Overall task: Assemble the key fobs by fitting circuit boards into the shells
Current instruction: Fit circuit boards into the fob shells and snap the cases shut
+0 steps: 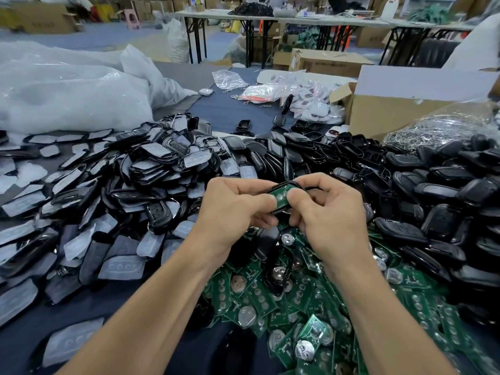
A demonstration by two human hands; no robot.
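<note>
My left hand (238, 204) and right hand (330, 209) pinch a black shell (283, 183) above the counter (230, 109), pressing a green circuit board (282, 194) into it. Light, rigid, likely brittle: I hold by the rim.

A warehouse-style assembly workshop is shown: a bench (230, 109) is heaped with black key-fob shells (405, 185) and green circuit boards (311, 301); cardboard boxes (378, 115) and folding tables (216, 14) are seen behind.

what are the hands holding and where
A black shell with a green circuit board in it: left hand grips its left end, right hand its right end.
</note>
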